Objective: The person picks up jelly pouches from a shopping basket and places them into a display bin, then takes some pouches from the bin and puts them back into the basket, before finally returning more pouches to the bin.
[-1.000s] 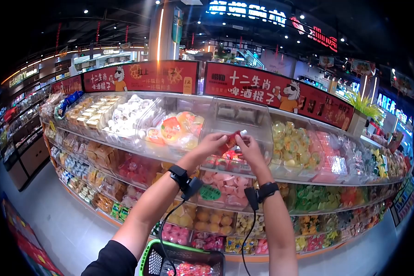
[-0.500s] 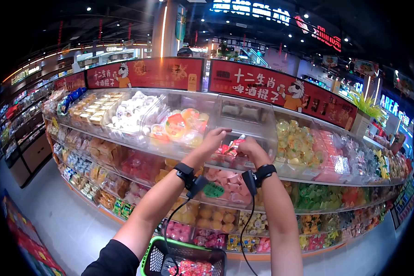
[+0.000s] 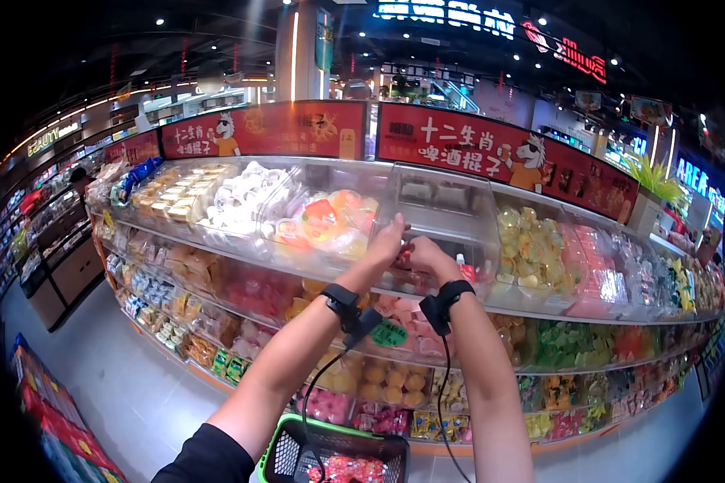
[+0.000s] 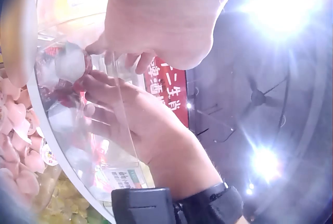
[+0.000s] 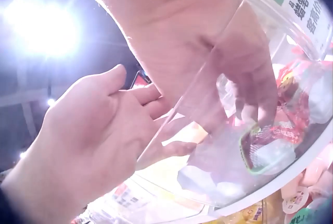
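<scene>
My left hand [image 3: 391, 236] holds up the clear flap lid [image 3: 443, 205] of a bulk bin [image 3: 459, 266] on the top shelf. In the left wrist view, the left hand's [image 4: 156, 21] fingertips curl over the flap's edge. My right hand [image 3: 424, 258] reaches inside the bin, its fingers curled down among red snack packets [image 3: 411, 282]. Through the plastic, the right wrist view shows the right hand's fingers [image 5: 250, 94] on a red packet with a green rim [image 5: 263, 143], with the left hand [image 5: 99, 125] beside it.
Curved shelves of clear bins hold sweets: orange jelly cups [image 3: 330, 217] to the left, yellow ones [image 3: 532, 249] to the right. Red signs [image 3: 459, 145] run above. A green basket [image 3: 290, 451] holding red packets hangs below my arms. Grey aisle floor [image 3: 129, 378] lies left.
Both hands moved from in front of the bin to it. The left hand went to the flap. The right hand, which held a red packet, went down inside the bin.
</scene>
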Action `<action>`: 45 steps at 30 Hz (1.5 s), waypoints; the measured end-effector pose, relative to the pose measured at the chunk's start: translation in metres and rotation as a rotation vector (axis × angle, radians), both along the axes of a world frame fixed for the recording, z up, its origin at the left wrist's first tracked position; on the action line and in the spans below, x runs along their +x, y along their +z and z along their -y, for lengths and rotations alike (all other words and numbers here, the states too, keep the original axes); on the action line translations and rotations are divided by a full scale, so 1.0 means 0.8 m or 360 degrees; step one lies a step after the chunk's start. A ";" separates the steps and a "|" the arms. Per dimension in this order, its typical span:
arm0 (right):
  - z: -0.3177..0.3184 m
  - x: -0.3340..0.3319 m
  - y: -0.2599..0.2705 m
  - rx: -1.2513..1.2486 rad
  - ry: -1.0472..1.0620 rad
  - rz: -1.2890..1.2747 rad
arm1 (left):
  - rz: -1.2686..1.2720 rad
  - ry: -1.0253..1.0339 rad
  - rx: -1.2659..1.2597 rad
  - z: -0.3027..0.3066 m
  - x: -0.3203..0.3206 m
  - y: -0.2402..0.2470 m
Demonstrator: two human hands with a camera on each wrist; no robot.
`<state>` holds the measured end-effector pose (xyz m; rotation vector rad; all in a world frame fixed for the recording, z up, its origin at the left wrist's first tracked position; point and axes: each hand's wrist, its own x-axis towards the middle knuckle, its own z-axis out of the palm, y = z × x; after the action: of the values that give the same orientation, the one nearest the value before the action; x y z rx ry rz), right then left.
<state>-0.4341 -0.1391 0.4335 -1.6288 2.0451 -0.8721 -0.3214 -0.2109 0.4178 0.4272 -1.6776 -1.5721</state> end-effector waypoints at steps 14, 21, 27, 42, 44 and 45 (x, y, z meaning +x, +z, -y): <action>-0.010 0.015 -0.003 0.0049 0.0045 0.0013 | 0.0336 -0.0230 0.0097 -0.014 0.018 0.025; -0.018 0.027 0.023 -0.0368 0.0064 -0.0384 | 0.0020 0.0215 -0.0871 -0.040 0.032 0.022; -0.145 0.120 -0.029 -0.1160 0.0039 -0.0606 | -0.0392 0.0427 -0.1737 -0.144 0.121 -0.060; -0.326 0.177 -0.624 0.0525 -0.0342 0.0139 | 0.1175 -0.0126 -0.0823 -0.280 0.286 -0.563; -0.361 0.190 -0.678 0.0829 -0.0407 0.0221 | 0.1298 -0.0169 -0.0611 -0.302 0.306 -0.611; -0.371 0.198 -0.701 0.0910 -0.0468 0.0260 | 0.1381 -0.0219 -0.0477 -0.310 0.315 -0.624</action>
<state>-0.2756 0.1581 -0.1270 -0.9410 2.1789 -0.4220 -0.0691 0.0374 -0.0811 0.9368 -2.5926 -1.2544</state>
